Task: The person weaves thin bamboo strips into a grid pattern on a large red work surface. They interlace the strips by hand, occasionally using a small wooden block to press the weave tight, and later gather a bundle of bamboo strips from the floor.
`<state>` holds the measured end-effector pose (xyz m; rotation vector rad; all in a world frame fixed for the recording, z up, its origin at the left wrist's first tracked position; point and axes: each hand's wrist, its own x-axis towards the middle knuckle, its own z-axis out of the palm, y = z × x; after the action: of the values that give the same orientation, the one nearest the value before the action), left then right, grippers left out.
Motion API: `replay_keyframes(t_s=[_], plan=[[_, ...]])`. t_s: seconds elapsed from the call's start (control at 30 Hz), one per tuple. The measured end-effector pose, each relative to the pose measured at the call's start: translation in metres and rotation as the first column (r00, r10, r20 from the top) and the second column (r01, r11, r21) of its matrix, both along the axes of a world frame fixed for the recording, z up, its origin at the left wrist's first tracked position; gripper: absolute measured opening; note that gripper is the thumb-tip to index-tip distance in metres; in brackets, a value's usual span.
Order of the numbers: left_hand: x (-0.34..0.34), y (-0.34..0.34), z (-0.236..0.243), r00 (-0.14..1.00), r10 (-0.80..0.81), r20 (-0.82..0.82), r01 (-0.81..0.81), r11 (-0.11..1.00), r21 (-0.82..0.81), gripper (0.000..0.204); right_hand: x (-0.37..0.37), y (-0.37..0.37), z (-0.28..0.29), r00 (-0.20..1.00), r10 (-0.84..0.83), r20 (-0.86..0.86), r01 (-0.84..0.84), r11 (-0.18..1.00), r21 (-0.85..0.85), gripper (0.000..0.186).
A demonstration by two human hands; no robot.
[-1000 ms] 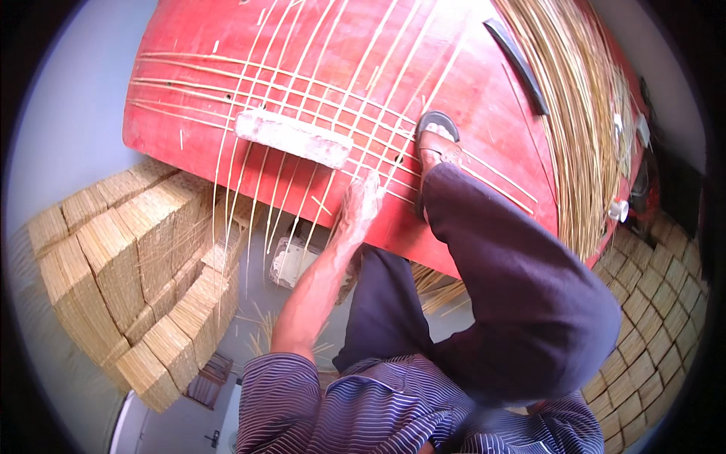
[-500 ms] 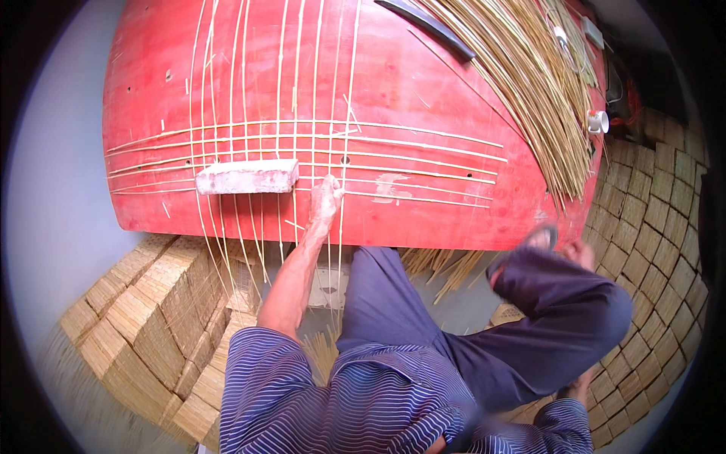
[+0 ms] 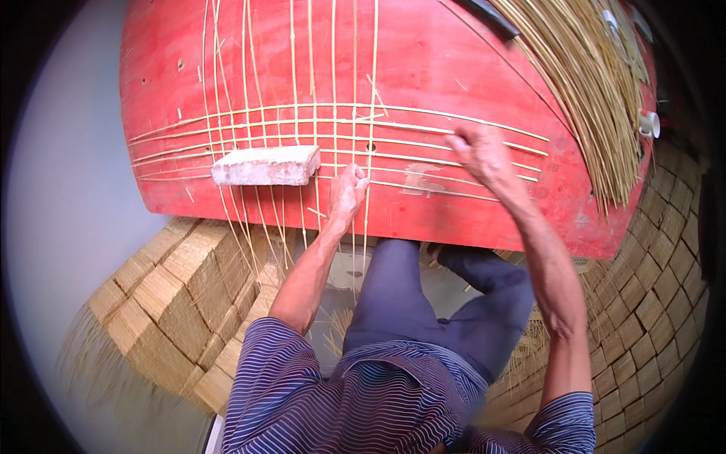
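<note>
Thin bamboo strips (image 3: 295,122) cross one another in an open lattice on a red board (image 3: 431,218). A pinkish-white brick (image 3: 266,166) lies across the upright strips at the lattice's left front. Just right of it, my left hand (image 3: 349,191) is closed around an upright strip near the front crossings. My right hand (image 3: 485,155) hovers over the right-hand ends of the cross strips, its fingers curled. Whether anything small sits in those fingers is hidden.
A long bundle of bamboo strips (image 3: 582,98) covers the board's right side, with a dark curved blade-like tool (image 3: 495,19) beside it. A white mug (image 3: 649,123) stands at the right edge. Stacked tan bundles (image 3: 178,306) fill the lower left; more blocks (image 3: 639,303) lie at right.
My right hand has come up from beside my leg to the cross strips' right ends. The raised leg has gone down under the board. My left hand stays at the upright strip.
</note>
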<state>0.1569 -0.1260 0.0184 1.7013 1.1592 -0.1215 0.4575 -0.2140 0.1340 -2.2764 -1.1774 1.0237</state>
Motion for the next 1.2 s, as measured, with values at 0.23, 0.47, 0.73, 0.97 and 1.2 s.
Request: replay_keyframes(t_s=[0.23, 0.47, 0.73, 0.97, 1.2], plan=[[-0.001, -0.001, 0.005, 0.995, 0.036, 0.097, -0.043, 0.997, 0.066, 0.015, -0.098, -0.015, -0.068, 0.987, 0.098, -0.125, -0.088, 0.992, 0.086, 0.019], [-0.011, -0.006, 0.016, 0.967, 0.253, -0.004, -0.251, 0.961, 0.119, 0.013, -0.119, 0.007, -0.080, 0.993, 0.083, -0.084, -0.060, 0.966, 0.253, 0.015], [-0.035, 0.004, -0.006, 0.940, 0.335, 0.064, -0.332, 0.858, 0.391, 0.014, -0.138, 0.127, -0.134, 0.997, 0.076, -0.013, -0.073, 0.987, 0.142, 0.027], [-0.047, 0.004, -0.015, 0.927, 0.328, 0.181, -0.372, 0.863, 0.341, 0.007, -0.152, 0.124, -0.135, 0.997, 0.050, 0.061, -0.055, 0.995, 0.078, 0.030], [-0.053, 0.006, -0.028, 0.924, 0.317, 0.215, -0.374, 0.863, 0.338, 0.009, -0.149, 0.126, -0.132, 0.998, 0.064, 0.020, -0.065, 0.997, 0.043, 0.034]])
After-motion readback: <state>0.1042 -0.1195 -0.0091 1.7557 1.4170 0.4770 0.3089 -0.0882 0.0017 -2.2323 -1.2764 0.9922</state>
